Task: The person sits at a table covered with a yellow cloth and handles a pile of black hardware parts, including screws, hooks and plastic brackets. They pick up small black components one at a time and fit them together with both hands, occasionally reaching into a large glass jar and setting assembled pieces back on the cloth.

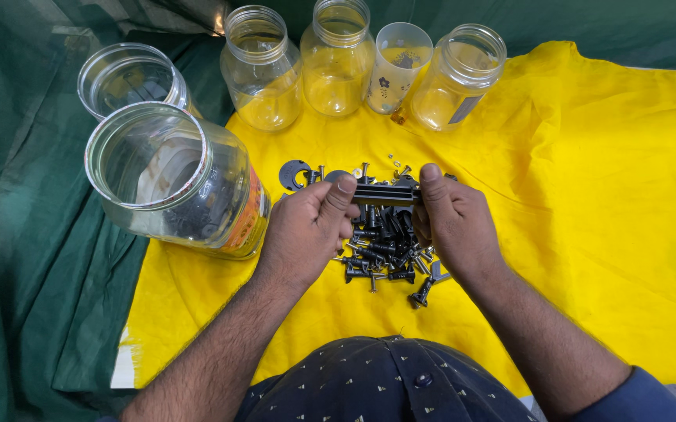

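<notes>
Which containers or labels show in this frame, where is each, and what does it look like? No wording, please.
Large clear jar: left, lying tilted, orange label strip on its side.
Second large clear jar: behind it, on green cloth.
Three clear plastic jars: back row, open; the rightmost has a pale label.
Translucent cup: among them, small flower print.
No screens or signs.

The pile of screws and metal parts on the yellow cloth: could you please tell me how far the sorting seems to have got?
Nothing looks done: the jars look empty of hardware, though the large jar shows something dark through its glass. In hand: left hand and right hand hold a dark metal bar between them. Left: the whole pile on the yellow cloth.
</notes>
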